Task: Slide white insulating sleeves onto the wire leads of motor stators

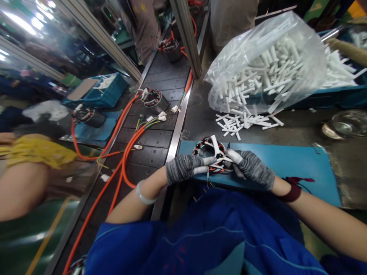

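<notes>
In front of me a motor stator (197,150) with black, red and pale windings stands on a blue mat. A thick white sleeve (215,144) sticks up from its winding ring, and thinner white sleeved leads (225,159) cross its near right side. My left hand (183,168), in a grey glove with white fingertips, reaches along the near left side, its fingers closed at the leads. From the right, my right hand (254,166), gloved alike, pinches the leads between its fingertips. The exact contact of the fingertips is partly hidden.
A clear plastic bag (266,65) spills white sleeves (243,122) behind the blue mat (304,164). A glass bowl (345,124) stands at right. On my left, a conveyor (155,143) carries another stator (156,101) and orange cables (124,164). A co-worker's arm (25,179) is beyond it.
</notes>
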The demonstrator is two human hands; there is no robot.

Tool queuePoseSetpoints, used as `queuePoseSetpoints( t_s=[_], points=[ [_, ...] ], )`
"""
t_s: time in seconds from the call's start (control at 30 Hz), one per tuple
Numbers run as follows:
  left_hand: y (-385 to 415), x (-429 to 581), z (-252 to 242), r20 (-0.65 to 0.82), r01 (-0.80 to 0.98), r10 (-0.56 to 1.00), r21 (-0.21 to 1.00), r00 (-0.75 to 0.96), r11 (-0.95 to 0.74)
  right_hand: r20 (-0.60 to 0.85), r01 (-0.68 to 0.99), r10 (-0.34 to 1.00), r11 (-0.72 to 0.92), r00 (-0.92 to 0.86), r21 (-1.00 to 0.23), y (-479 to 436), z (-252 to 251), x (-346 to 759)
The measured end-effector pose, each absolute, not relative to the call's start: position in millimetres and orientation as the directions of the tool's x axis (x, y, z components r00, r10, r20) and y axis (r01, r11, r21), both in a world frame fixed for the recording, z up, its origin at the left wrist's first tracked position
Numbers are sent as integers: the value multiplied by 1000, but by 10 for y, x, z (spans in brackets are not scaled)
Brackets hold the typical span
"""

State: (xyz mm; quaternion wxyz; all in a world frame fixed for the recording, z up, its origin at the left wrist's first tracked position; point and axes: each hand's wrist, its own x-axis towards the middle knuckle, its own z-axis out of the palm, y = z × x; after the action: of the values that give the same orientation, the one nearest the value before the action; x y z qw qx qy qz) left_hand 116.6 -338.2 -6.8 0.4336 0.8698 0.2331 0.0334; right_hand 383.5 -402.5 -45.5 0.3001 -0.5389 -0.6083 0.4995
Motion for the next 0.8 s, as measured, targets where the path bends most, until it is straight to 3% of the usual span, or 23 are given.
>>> queuePoseSetpoints(
  t_s=[0.13,0.27,0.37,0.5,0.6,0.8],
  points=[
    [-3403,1152,-110,-98,334,413,766,905,-549,1,388,989,59,-149,-920,-4102,-401,3859],
    [-3390,1195,-110,-135,369,393,698,910,-614,96,430,960,206,-264,-879,-3969,-333,3805],
    [-3486,1237,-149,-160,487,497,587,853,-647,81,465,932,250,-353,-849,-3787,-345,3800],
    [-3736,1282,-278,64,590,680,442,731,-676,142,599,937,317,-320,-736,-3525,-446,3952],
    [-3884,1337,-339,231,586,678,360,697,-726,190,724,947,322,-261,-610,-3346,-556,4074],
    [-3990,1475,-321,354,697,720,216,597,-684,177,841,934,358,-312,-405,-3286,-804,4196]
  ],
)
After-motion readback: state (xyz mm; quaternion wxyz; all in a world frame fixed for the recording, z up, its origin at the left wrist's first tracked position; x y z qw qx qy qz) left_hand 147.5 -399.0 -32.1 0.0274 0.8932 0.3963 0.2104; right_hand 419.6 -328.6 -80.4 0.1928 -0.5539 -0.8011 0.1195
